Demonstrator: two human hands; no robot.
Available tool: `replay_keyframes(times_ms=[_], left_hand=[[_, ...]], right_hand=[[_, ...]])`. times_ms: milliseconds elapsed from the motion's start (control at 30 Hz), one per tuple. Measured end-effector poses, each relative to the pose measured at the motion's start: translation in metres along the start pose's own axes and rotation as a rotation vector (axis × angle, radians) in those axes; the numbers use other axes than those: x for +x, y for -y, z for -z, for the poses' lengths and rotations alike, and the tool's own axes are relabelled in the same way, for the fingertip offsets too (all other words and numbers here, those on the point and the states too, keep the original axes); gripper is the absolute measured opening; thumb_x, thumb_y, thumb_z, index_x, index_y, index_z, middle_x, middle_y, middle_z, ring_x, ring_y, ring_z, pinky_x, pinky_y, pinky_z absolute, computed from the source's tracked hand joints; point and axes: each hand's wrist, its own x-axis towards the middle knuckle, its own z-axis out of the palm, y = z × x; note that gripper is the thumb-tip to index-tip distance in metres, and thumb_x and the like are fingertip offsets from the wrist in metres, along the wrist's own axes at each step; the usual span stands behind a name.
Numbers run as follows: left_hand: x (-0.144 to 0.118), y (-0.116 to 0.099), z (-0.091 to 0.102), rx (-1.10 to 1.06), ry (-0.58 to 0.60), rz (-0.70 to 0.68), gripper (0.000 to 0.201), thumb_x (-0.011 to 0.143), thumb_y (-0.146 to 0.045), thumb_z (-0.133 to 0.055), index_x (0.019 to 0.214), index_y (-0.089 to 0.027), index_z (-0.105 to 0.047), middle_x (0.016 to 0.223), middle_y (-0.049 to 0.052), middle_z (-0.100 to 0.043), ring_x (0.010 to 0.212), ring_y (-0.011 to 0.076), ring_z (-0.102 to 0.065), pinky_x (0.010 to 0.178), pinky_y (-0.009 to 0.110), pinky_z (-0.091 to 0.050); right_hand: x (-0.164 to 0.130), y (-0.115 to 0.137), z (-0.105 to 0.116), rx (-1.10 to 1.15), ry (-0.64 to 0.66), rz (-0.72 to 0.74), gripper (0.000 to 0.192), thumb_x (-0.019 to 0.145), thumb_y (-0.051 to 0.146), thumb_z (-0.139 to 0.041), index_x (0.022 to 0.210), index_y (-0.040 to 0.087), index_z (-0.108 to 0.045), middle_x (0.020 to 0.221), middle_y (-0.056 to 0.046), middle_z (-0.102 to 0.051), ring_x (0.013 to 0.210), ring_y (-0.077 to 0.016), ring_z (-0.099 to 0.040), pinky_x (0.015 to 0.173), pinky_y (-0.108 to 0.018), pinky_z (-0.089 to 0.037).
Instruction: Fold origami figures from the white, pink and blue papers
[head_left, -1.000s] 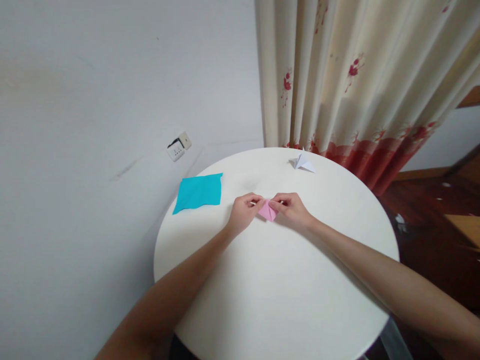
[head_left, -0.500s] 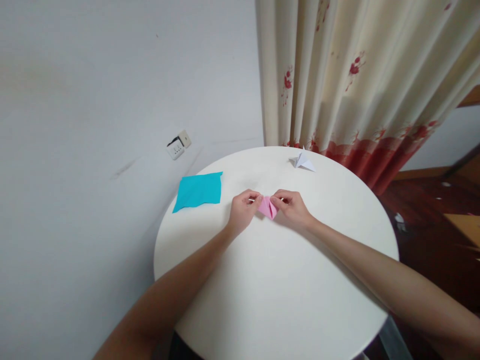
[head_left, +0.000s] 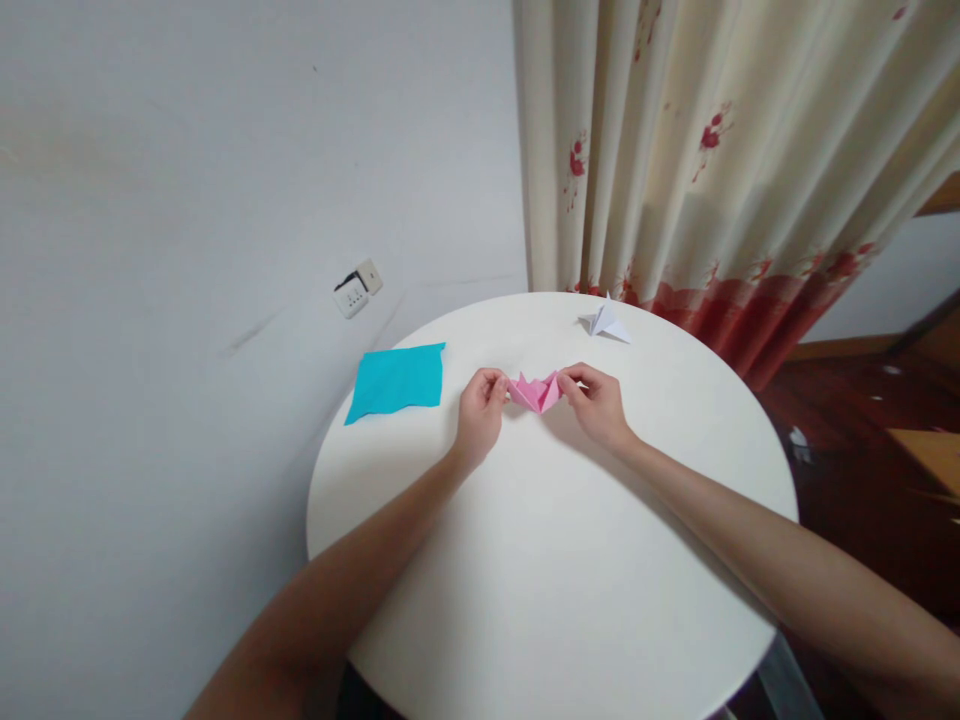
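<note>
And here at the round white table (head_left: 555,570), two bare hands are working on a small folded pink paper (head_left: 537,395)! That paper is sitting in the far half of the table, near its middle line, and its points are sticking up while its lower fold is facing the person. The left hand (head_left: 478,412) is gripping the paper's left end, thumb and fingers pinching it. Over on the other end, the right hand (head_left: 598,405) is matching it, closing thumb and finger on the right tip. So both hands are holding, one at each end, and the pink paper is stretching between them! Whether it is touching the tabletop, I cannot tell.

Out by the table's left edge, a blue sheet (head_left: 397,380) is lying flat, its corners looking uneven. At the table's far edge, right of centre, a folded white paper (head_left: 606,324) is resting with its sharp points spreading out. Beyond the table on the right, a cream curtain (head_left: 720,140) is hanging, showing red flowers and a red hem. Beyond the table's left side, a socket (head_left: 351,297) is showing on the wall (head_left: 225,160).
</note>
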Motion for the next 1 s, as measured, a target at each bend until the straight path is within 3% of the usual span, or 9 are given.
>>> replay_keyframes(times_ms=[267,433,600,700,833,1000], left_hand=[[0.004,0.007,0.003,-0.066,-0.093,-0.078,0.027,0.093,-0.047,-0.055,0.092,-0.02,-0.055,0.093,0.004,-0.057,0.08,0.0134,-0.058,0.069,0.024,-0.052],[0.005,0.007,0.003,-0.186,-0.1,-0.039,0.029,0.092,-0.05,-0.055,0.093,-0.022,-0.051,0.103,0.005,-0.057,0.09,0.0141,-0.06,0.071,0.024,-0.055],[0.003,0.004,0.001,-0.255,-0.012,0.014,0.033,0.089,-0.053,-0.058,0.094,-0.021,-0.05,0.108,0.006,-0.059,0.095,0.0154,-0.062,0.075,0.027,-0.058],[0.0,0.003,0.0,-0.27,0.066,0.043,0.038,0.089,-0.053,-0.059,0.107,-0.021,-0.051,0.117,0.008,-0.058,0.102,0.018,-0.063,0.081,0.032,-0.059],[-0.004,0.003,-0.003,-0.305,0.177,0.145,0.053,0.087,-0.05,-0.063,0.129,-0.025,-0.043,0.133,0.01,-0.05,0.114,0.0219,-0.058,0.089,0.038,-0.057],[-0.008,0.007,-0.007,-0.367,0.233,0.28,0.06,0.082,-0.041,-0.072,0.132,-0.025,-0.043,0.133,0.009,-0.052,0.115,0.0238,-0.058,0.091,0.042,-0.055]], right_hand=[[0.003,0.002,0.004,0.054,-0.093,-0.008,0.025,0.085,0.043,-0.062,0.084,0.018,-0.066,0.076,-0.005,-0.065,0.065,-0.0151,-0.057,0.059,-0.028,-0.047],[0.005,0.005,0.005,0.085,-0.131,-0.018,0.029,0.086,0.047,-0.061,0.084,0.018,-0.063,0.07,-0.003,-0.063,0.063,-0.0154,-0.059,0.063,-0.03,-0.05],[0.002,0.005,0.003,0.093,-0.115,0.005,0.025,0.086,0.043,-0.062,0.085,0.017,-0.065,0.074,-0.004,-0.066,0.066,-0.0164,-0.061,0.065,-0.031,-0.051],[0.001,0.005,0.002,0.028,-0.109,0.051,0.023,0.088,0.039,-0.06,0.086,0.017,-0.067,0.078,-0.005,-0.066,0.069,-0.0163,-0.061,0.065,-0.031,-0.052],[-0.002,0.008,0.003,-0.122,-0.106,0.166,0.02,0.091,0.034,-0.057,0.087,0.019,-0.069,0.083,-0.006,-0.065,0.076,-0.0169,-0.062,0.066,-0.03,-0.053],[-0.006,0.015,0.0,-0.217,-0.067,0.309,0.014,0.091,0.026,-0.056,0.087,0.021,-0.069,0.084,-0.005,-0.065,0.078,-0.0167,-0.061,0.066,-0.029,-0.054]])
